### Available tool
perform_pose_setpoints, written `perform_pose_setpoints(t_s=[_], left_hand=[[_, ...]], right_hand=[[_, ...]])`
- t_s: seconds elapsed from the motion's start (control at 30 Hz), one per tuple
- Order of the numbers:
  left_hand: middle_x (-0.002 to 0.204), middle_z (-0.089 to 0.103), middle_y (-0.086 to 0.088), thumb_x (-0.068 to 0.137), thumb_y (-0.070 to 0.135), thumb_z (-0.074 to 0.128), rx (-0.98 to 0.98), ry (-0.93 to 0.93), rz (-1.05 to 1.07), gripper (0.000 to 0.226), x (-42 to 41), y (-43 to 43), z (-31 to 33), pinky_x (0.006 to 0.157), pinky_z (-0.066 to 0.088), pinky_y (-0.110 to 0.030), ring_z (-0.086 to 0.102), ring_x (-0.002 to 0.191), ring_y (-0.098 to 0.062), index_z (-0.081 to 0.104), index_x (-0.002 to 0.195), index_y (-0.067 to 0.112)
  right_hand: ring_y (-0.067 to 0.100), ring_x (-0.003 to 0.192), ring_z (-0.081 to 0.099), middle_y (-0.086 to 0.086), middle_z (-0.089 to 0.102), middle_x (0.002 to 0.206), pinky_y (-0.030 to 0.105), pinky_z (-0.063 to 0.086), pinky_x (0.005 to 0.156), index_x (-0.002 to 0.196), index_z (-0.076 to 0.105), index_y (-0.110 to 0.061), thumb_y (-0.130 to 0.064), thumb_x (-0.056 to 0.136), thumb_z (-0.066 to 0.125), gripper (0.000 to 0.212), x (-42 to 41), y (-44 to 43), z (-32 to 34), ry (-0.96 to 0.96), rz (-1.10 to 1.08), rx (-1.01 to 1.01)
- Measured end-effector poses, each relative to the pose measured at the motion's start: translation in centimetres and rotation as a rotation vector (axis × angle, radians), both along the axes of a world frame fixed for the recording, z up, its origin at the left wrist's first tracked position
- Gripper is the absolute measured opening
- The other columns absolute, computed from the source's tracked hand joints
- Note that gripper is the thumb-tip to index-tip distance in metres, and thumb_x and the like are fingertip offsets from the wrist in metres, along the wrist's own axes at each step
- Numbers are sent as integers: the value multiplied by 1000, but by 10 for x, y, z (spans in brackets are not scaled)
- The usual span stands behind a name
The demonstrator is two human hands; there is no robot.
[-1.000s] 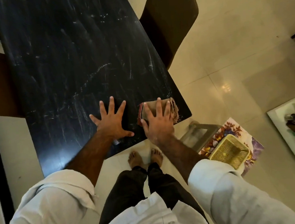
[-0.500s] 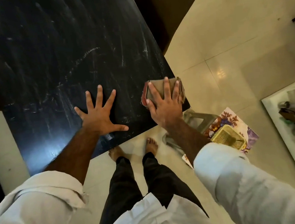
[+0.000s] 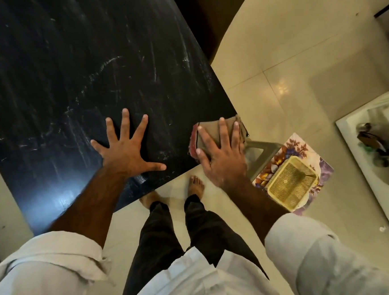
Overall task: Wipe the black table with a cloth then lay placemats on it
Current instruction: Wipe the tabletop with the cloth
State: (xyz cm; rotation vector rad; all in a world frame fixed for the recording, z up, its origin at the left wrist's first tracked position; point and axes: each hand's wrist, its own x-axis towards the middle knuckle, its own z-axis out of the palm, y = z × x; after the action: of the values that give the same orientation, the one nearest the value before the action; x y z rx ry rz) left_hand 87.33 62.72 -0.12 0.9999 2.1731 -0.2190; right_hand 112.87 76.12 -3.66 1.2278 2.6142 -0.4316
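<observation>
Left hand (image 3: 126, 152) splayed wide, flat on bench (image 3: 89, 62) near its front edge, holding nothing. Right hand (image 3: 222, 159) flat, fingers straight, pressing folded cloth (image 3: 212, 133) at bench's front right corner. Streaked bench surface lies left and beyond the cloth.

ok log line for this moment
stage: wiping | right hand: flat on cloth at table corner | left hand: splayed on table | table: streaks visible
</observation>
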Motion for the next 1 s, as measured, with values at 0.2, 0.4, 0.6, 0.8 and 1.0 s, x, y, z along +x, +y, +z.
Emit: perform_pose_setpoints(t_s=[0.2,0.4,0.6,0.8,1.0], left_hand=[[171,-46,9,46,99,79,8,-3,-2,160,-4,-1,-1,115,3,-94,-30,162,-45,-31,158,63],[172,-44,9,44,103,75,19,32,-8,160,-3,-3,-2,114,6,-94,-26,164,-46,-31,158,63],[173,-43,9,44,102,76,17,32,-3,160,-3,-1,-4,116,5,-93,-25,164,-46,-28,160,63],[173,-43,9,46,100,77,28,21,-8,160,-4,-3,-6,114,3,-94,-26,163,-47,-28,160,62],[174,-41,9,46,102,75,36,10,-14,158,-5,-5,-4,112,7,-96,-26,164,-47,-27,160,63]], right_hand=[[47,168,-4,7,-3,184,72,17,127,173,12,-49,-73,108,31,71,-59,53,-13,72,-107,38],[48,167,-9,8,-12,184,73,18,127,173,5,-49,-71,107,35,76,-39,0,-7,57,68,3],[44,168,-12,4,-12,184,72,19,130,173,10,-51,-71,109,31,70,17,-29,0,21,20,-46],[49,167,-5,8,-2,184,75,17,128,172,10,-50,-71,109,30,70,-44,59,-9,49,-110,10],[50,167,1,11,3,184,71,22,128,173,16,-48,-71,106,32,72,-100,32,-14,85,110,81]])
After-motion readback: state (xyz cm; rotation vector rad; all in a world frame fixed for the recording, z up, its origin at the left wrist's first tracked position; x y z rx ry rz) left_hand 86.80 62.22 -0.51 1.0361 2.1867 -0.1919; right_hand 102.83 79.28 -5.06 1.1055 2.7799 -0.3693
